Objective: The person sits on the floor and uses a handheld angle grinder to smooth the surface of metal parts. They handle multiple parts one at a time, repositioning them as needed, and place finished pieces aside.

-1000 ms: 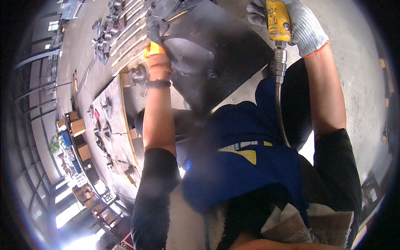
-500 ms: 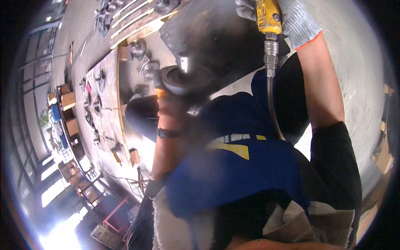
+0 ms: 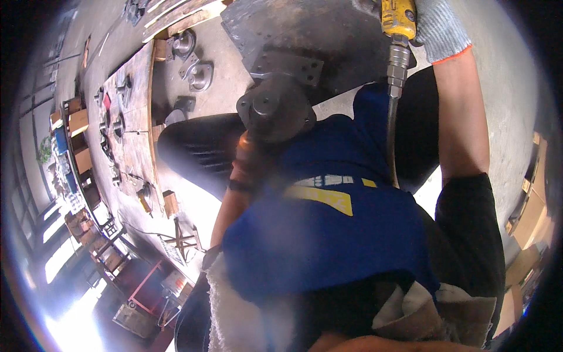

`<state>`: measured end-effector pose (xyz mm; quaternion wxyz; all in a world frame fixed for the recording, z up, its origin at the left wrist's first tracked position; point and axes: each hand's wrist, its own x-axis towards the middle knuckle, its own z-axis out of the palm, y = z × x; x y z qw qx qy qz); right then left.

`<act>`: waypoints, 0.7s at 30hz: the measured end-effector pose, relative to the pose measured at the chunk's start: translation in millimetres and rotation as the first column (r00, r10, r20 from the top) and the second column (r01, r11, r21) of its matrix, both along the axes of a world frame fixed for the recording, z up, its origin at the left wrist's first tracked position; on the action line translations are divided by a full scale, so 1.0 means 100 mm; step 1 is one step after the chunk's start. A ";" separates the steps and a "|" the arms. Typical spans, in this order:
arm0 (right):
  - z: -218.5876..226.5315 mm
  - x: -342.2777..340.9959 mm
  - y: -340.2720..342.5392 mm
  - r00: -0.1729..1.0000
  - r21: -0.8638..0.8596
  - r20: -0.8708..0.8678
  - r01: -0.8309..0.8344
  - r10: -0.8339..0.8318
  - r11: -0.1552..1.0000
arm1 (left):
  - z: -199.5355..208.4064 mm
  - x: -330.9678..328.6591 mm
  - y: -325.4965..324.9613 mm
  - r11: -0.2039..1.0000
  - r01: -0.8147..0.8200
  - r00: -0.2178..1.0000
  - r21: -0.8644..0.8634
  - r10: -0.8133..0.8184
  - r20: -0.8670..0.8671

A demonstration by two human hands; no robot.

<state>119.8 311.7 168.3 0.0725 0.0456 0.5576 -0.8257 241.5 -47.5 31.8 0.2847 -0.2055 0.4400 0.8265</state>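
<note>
My right hand (image 3: 437, 29), in a grey knit glove with an orange cuff, is wrapped round a yellow air tool (image 3: 399, 19) at the top edge. A metal coupling (image 3: 397, 67) and a hose (image 3: 392, 135) run down from the tool toward my lap. My left hand (image 3: 244, 141) is at the near left edge of a dark round metal flange (image 3: 275, 108) and grips it; its fingers are mostly hidden behind the part. The flange is tilted with a broad face toward me. Beyond it, a dark plate with holes (image 3: 293, 66) lies on a larger dark sheet.
The dark metal sheet (image 3: 346, 35) lies in front of my knees. Several flanged castings, one a hub (image 3: 200, 76), lie on the floor to the left. A wooden-topped bench (image 3: 138, 111) holds more parts. Cardboard boxes (image 3: 531, 217) stand far right.
The flange has turned in my left hand: its upright shaft and ring no longer show, and a flat face does. The hand has come nearer. The air tool appears slightly higher and further right.
</note>
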 end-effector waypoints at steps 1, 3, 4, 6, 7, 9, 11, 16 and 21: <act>0.00 -0.01 -0.02 1.000 0.006 0.003 0.005 -0.005 1.000 | 0.05 0.00 0.03 0.998 0.012 1.000 -0.068 -0.011 0.016; 0.00 -0.03 -0.05 1.000 0.011 0.005 0.010 -0.010 1.000 | 0.17 -0.08 0.08 0.987 0.021 0.999 -0.161 -0.016 0.035; 0.00 -0.05 -0.07 1.000 0.014 0.008 0.015 -0.015 1.000 | 0.23 -0.14 0.07 0.982 0.017 0.999 -0.186 -0.010 0.039; 0.00 -0.09 -0.08 1.000 0.013 0.011 0.018 -0.019 1.000 | 0.29 -0.25 -0.01 0.877 0.117 0.967 -0.465 -0.207 -0.146; 0.00 -0.11 -0.10 1.000 0.011 0.009 0.021 -0.021 1.000 | 0.30 -0.33 -0.09 0.703 0.142 0.861 -0.697 -0.435 -0.264; -0.04 -0.17 -0.09 1.000 0.002 0.014 0.018 -0.018 1.000 | 0.33 -0.47 -0.23 0.373 0.066 0.631 -0.926 -0.734 -0.250; -0.05 -0.22 -0.12 1.000 0.001 0.013 0.022 -0.022 1.000 | 0.45 -0.69 -0.23 0.290 -0.006 0.564 -0.957 -0.789 -0.243; -0.08 -0.29 -0.16 0.999 -0.024 0.010 0.044 -0.044 0.999 | 0.50 -1.28 -0.13 0.118 -0.330 0.248 -0.937 -0.947 -0.206; -0.06 -0.24 -0.23 0.997 -0.058 0.004 0.078 -0.078 0.995 | 0.30 -1.76 -0.08 0.404 0.245 0.558 -0.881 -0.802 -0.213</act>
